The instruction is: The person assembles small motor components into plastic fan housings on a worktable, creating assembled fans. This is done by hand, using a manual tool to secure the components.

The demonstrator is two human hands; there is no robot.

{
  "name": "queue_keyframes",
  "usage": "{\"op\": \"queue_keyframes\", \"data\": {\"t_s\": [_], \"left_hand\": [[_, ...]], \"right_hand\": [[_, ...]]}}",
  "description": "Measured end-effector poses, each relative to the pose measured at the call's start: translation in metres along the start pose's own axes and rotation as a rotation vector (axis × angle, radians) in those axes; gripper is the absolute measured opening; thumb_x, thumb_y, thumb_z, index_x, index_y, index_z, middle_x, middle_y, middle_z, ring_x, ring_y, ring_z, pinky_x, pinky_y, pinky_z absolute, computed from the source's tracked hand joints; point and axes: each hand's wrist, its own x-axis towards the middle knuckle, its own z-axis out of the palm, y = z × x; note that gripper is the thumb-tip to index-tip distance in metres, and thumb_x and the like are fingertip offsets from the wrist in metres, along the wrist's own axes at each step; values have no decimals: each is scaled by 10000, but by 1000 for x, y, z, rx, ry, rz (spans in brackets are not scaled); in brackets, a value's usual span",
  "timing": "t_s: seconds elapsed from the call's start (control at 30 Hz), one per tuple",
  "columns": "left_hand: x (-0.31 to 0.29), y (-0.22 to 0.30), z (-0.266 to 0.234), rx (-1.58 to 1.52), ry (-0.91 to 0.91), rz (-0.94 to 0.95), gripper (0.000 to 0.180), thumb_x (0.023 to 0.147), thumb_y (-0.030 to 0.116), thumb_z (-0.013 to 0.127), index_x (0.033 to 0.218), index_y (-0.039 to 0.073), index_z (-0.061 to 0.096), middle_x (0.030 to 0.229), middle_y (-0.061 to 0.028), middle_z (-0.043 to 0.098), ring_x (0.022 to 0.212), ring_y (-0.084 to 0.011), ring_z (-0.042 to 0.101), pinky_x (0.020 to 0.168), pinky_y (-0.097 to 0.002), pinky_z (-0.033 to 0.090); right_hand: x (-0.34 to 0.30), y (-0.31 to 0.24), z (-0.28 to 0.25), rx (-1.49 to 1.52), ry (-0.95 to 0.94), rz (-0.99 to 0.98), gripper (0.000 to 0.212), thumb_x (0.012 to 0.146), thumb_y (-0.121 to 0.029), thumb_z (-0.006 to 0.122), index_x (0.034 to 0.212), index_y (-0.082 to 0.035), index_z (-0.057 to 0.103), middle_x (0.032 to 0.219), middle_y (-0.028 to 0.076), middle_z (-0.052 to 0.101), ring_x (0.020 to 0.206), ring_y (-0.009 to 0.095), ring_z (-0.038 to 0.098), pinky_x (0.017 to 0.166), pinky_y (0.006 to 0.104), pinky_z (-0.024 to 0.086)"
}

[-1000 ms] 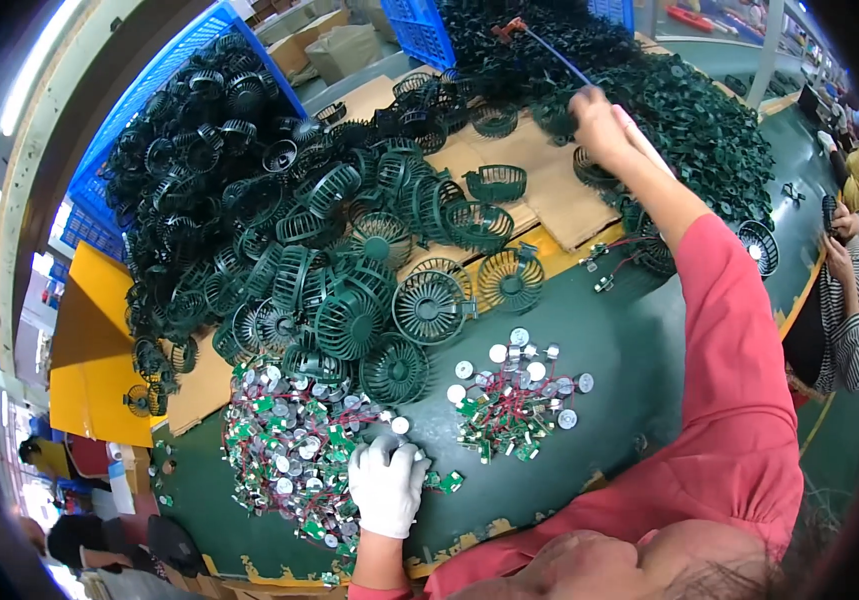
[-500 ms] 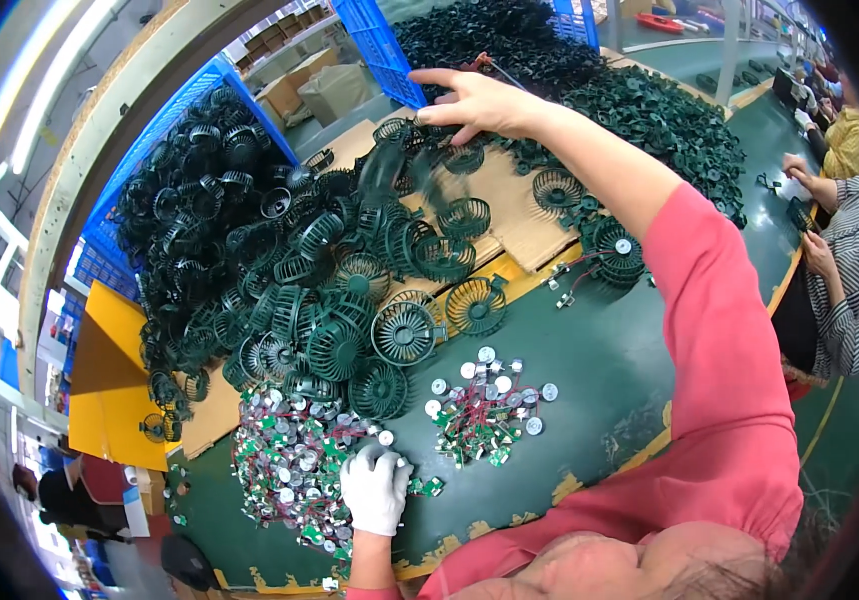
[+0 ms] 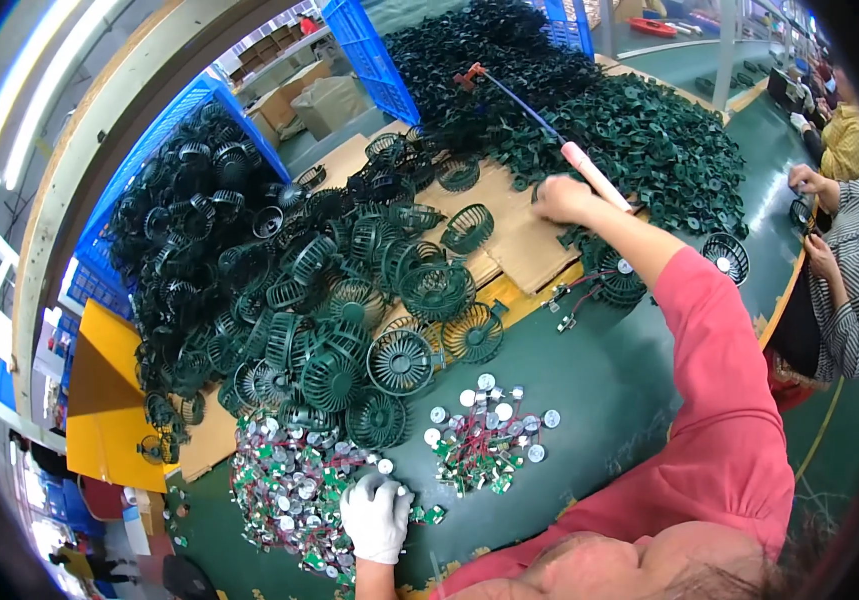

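Observation:
My left hand (image 3: 376, 518), in a white glove, rests with curled fingers at the right edge of a heap of small silver motors with red wires and green boards (image 3: 294, 490). One round motor (image 3: 385, 466) lies just beyond its fingertips; what the fingers hold, if anything, is hidden. My bare right hand (image 3: 566, 200) is closed above the cardboard (image 3: 534, 245), its contents hidden. Beside it lies a rod with a pink handle (image 3: 594, 172) and orange head. Dark green round fan cages (image 3: 334, 375) are piled left of it.
A smaller motor cluster (image 3: 489, 435) lies mid-table. Fan cages with motors (image 3: 621, 280) sit to the right. Small green parts (image 3: 649, 140) form a large heap at the back. Blue crates (image 3: 374, 60) stand behind. Co-workers (image 3: 849, 270) sit along the right side.
My right hand has moved right and nearer, from stretched fingers over the fan cages to closed beside the pink handle. Cages blurred in mid-air before now lie still. My left hand has barely moved.

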Motion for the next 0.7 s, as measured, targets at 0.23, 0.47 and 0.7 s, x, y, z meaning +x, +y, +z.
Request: {"op": "queue_keyframes", "data": {"t_s": [0.23, 0.47, 0.7], "left_hand": [[4, 2, 3, 14, 18, 29, 250, 672, 176, 734, 879, 130, 602, 982, -83, 574, 937, -294, 552, 828, -435, 408], [0, -2, 3, 38, 32, 14, 276, 676, 176, 741, 907, 143, 594, 973, -73, 576, 917, -285, 557, 814, -429, 412], [4, 3, 2, 18, -29, -25, 302, 655, 190, 763, 906, 141, 603, 1005, -82, 571, 958, -291, 546, 850, -443, 415]], "right_hand": [[13, 77, -56, 1777, 225, 19, 283, 941, -340, 558, 943, -60, 603, 734, 32, 599, 648, 150, 563, 599, 277, 489], [-5, -27, -74, 1383, 165, -209, 302, 930, -401, 563, 931, -108, 637, 771, -36, 599, 641, 54, 469, 540, 211, 357], [82, -60, -60, 676, 464, -431, 289, 839, -295, 642, 992, -53, 680, 863, 132, 694, 841, 286, 670, 771, 352, 515]]}}
